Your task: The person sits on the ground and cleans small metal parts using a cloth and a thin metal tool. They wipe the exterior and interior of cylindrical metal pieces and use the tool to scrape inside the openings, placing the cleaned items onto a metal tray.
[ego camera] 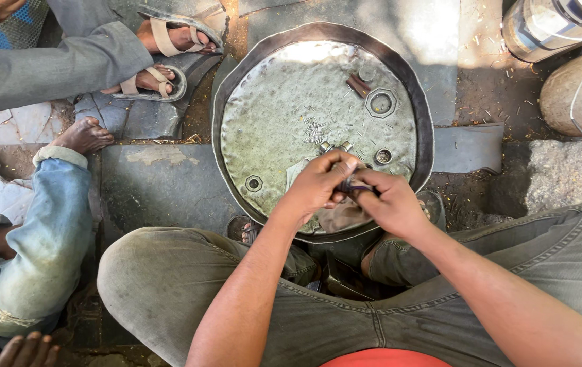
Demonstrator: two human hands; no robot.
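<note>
Both hands, left hand and right hand, pinch a small dark part, mostly hidden, over the round metal tray's near edge

Metal tray dull, pitted (filings scattered); nuts matt.

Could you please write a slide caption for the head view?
Both hands, left and right, pinch a small dark part over a round metal pan.
</note>
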